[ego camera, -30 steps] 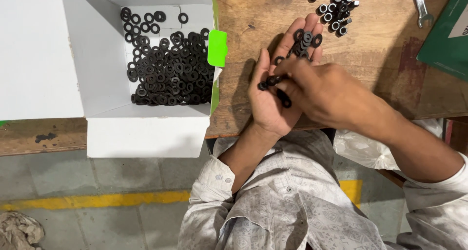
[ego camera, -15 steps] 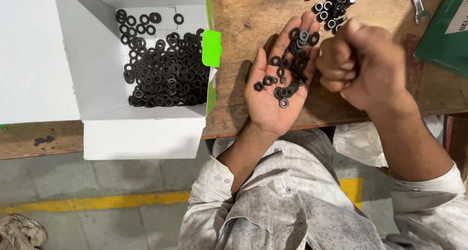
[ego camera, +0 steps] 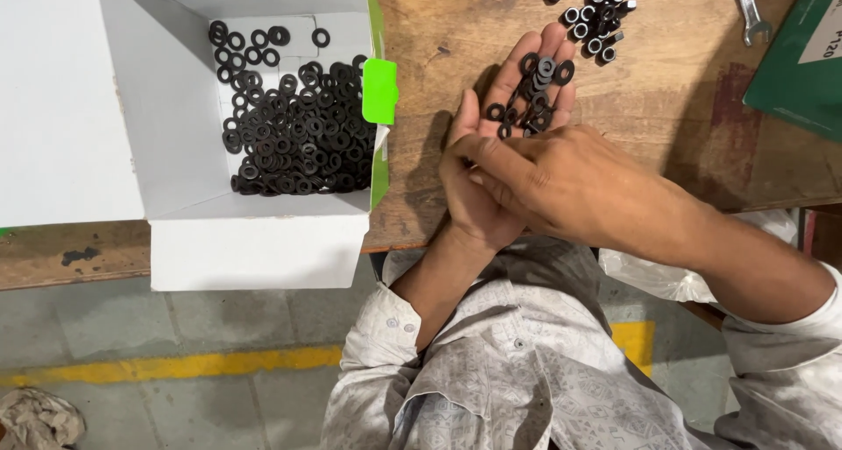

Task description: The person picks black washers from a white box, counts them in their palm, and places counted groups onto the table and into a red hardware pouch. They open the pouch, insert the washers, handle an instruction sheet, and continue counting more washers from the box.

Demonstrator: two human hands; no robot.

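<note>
Two hands: left hand (ego camera: 504, 143) cups black washers (ego camera: 535, 90); right hand (ego camera: 561, 182) overlaps palm.

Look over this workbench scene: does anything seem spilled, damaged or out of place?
Nothing stands out. The black washers sit inside the open white box, a handful rests in the upturned left hand under the right hand, and the small black parts lie grouped on the wooden bench.

open white carton (ego camera: 254, 239) with green tab at left; green package (ego camera: 794, 55) top right.
</note>
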